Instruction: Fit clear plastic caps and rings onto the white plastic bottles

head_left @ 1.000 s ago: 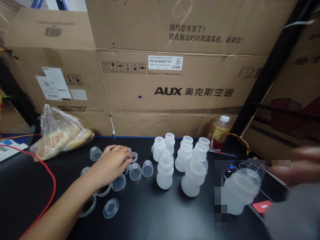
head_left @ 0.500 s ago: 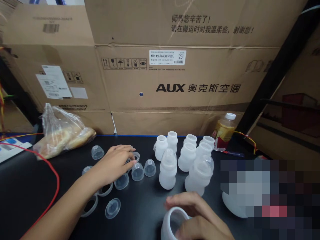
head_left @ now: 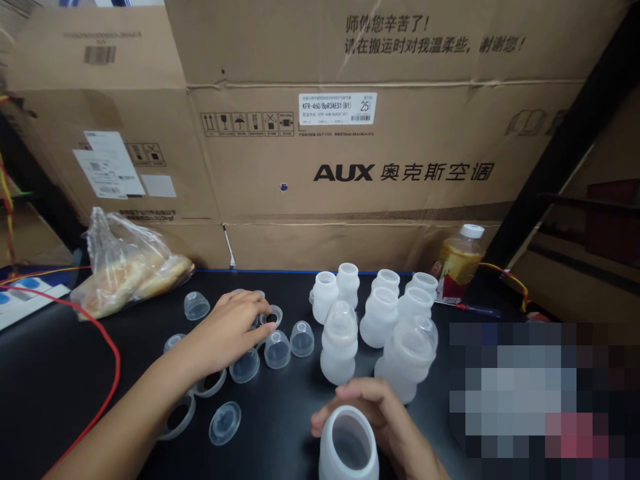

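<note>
Low at the counter's (head_left: pixel 60 373) near edge, our right hand (head_left: pixel 395 427) clamps an open bottle (head_left: pixel 349 445) upright. Our left hand (head_left: pixel 227 330) rests on the loose rings (head_left: pixel 273 316), fingers curled, apparently picking one; fitting it calls for centring over the mouth.

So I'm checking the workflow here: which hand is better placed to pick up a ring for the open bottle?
Probably the left hand: its fingertips rest among the rings and clear caps, while the right hand already grips the open bottle.
</note>
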`<state>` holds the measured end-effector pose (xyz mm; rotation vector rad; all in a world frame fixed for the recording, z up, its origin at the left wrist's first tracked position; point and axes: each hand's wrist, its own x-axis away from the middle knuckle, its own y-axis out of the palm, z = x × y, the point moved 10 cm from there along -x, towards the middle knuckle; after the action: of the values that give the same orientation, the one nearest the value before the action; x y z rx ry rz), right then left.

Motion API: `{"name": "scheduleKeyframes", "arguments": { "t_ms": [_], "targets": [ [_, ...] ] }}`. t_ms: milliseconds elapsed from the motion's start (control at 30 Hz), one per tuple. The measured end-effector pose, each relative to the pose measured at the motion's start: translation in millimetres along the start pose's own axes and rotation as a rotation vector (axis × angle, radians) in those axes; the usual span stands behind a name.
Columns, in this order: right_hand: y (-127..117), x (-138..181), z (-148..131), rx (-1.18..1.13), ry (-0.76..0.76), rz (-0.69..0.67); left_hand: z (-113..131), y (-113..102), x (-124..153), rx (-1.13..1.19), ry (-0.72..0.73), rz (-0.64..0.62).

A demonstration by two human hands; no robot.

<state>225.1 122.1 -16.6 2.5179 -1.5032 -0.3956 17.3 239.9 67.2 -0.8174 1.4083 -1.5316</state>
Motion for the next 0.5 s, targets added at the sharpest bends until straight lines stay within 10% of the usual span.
{"name": "scheduleKeyframes", "arguments": {
  "t_ms": [267, 500],
  "targets": [
    [-7.8, -6.1, 21.3, 0.052, 0.163, 0.037, 10.8, -36.3, 5.7, 0.230, 0.039, 0.345],
    [-6.9, -11.1, 13.0, 0.028, 0.186, 0.009, 72.3, -65.9, 48.1, 0.311, 0.354, 0.573]
  ]
}}
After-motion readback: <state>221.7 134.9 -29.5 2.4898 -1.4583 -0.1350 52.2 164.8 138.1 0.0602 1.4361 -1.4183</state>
